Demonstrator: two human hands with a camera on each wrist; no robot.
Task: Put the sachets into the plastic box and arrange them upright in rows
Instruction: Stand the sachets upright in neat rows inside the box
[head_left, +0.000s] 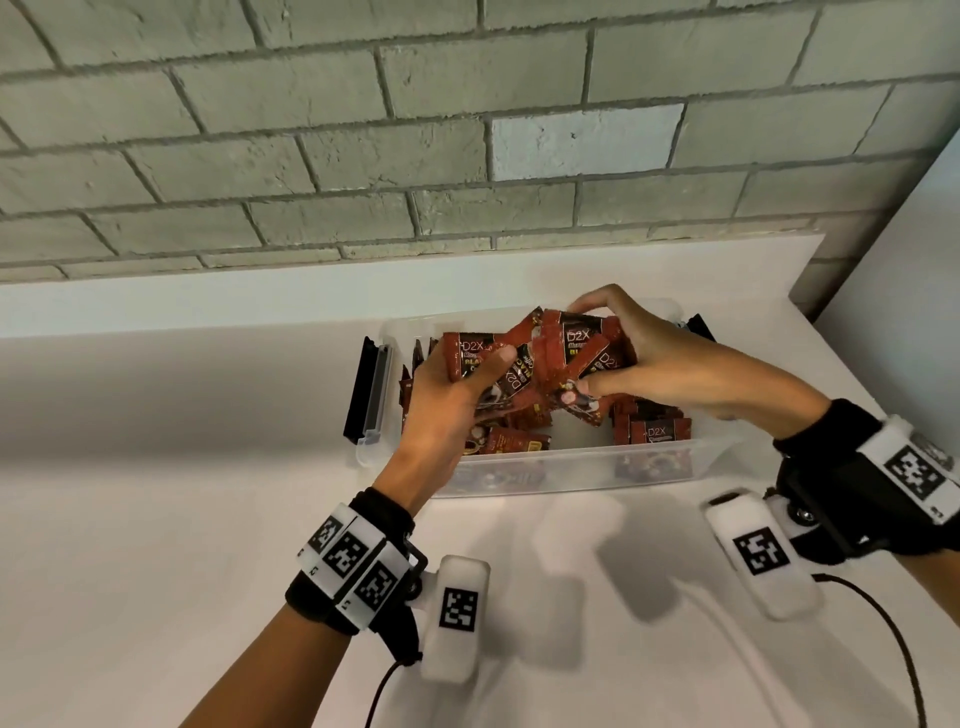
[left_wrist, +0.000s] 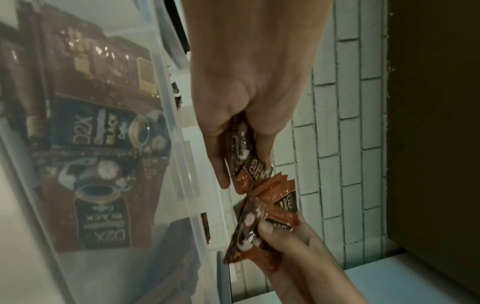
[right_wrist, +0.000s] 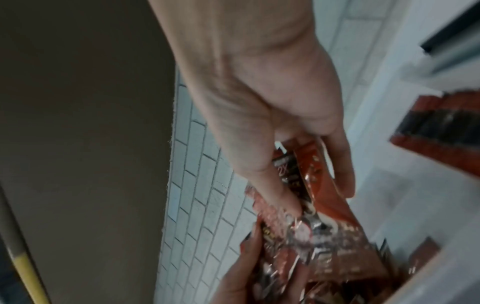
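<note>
Sachets already stand in the left end of the plastic box (head_left: 571, 470), packed on edge against its left wall (head_left: 415, 358), beside the black latch (head_left: 363, 389) that hangs open outside. Near the front left some loose packets (head_left: 511, 441) lie flat or tilted on the floor of the box, not yet in any row. The left hand (head_left: 441, 405) grips part of a messy bundle of sachets (head_left: 550, 364) held above the middle of the box, thumb curled over the front packet. The packets in the bundle point every way, some upside down, so they look to need squaring before they can go in upright. The right hand (head_left: 639, 358) pinches the other side of the same bundle, fingers arched over its top and thumb underneath. Below it, at the right end, a neat row (head_left: 657, 428) stands on edge against the front wall. By my judgement the job is partly done: both ends hold standing packets, the middle shows bare floor, and the bundle plus the loose ones remain to be placed.
</note>
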